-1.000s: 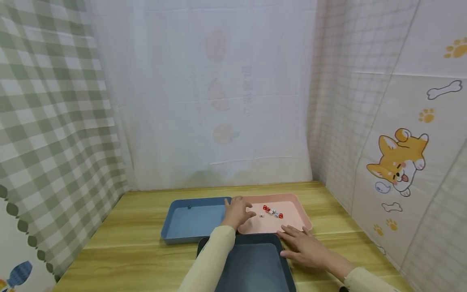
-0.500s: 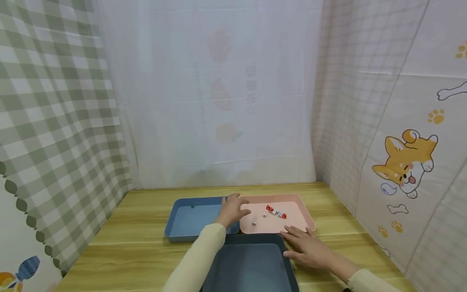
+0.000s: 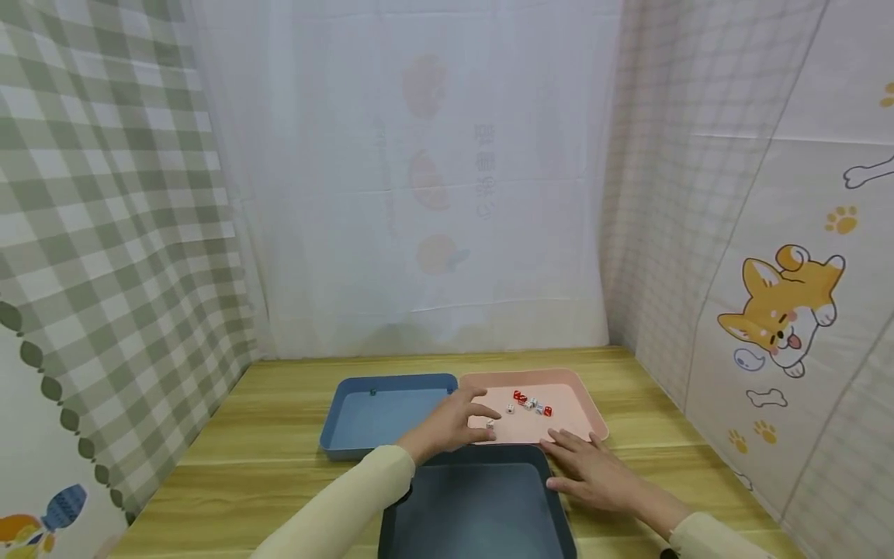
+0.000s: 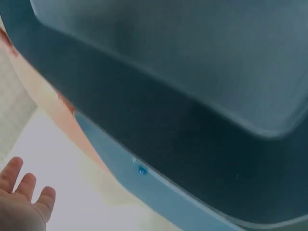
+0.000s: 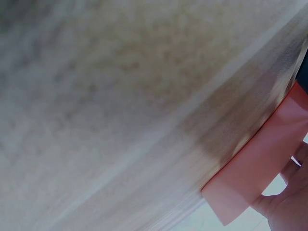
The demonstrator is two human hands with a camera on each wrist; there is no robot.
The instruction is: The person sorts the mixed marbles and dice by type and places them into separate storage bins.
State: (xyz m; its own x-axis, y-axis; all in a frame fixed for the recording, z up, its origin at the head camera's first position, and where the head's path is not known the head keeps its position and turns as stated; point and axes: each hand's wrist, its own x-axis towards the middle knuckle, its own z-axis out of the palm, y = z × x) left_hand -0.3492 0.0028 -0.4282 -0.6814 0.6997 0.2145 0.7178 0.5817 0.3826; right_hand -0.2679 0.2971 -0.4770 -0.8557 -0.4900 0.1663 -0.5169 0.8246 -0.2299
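Observation:
My left hand (image 3: 447,425) reaches over the left front part of the pink tray (image 3: 583,419). Its thumb and forefinger are spread around a single white die (image 3: 490,425), and a grip on it is not visible. Farther back in that tray lie another white die (image 3: 511,409) and a cluster of red dice (image 3: 548,411) and white dice. My right hand (image 3: 594,472) lies with fingers extended by the pink tray's front right corner, beside the dark tray (image 3: 482,512). In the left wrist view, fingers (image 4: 26,186) of the left hand show spread.
Left of the pink tray stands a blue tray (image 3: 377,423) with a small green die (image 3: 373,392) near its back left. The dark tray is in front of both. Cloth walls, one checked (image 3: 140,194), surround the wooden tabletop (image 3: 230,466).
My left hand has shifted from the blue tray's right edge over the pink tray. The near white die, unseen a second ago, now shows between its fingers. My right hand has stayed in place.

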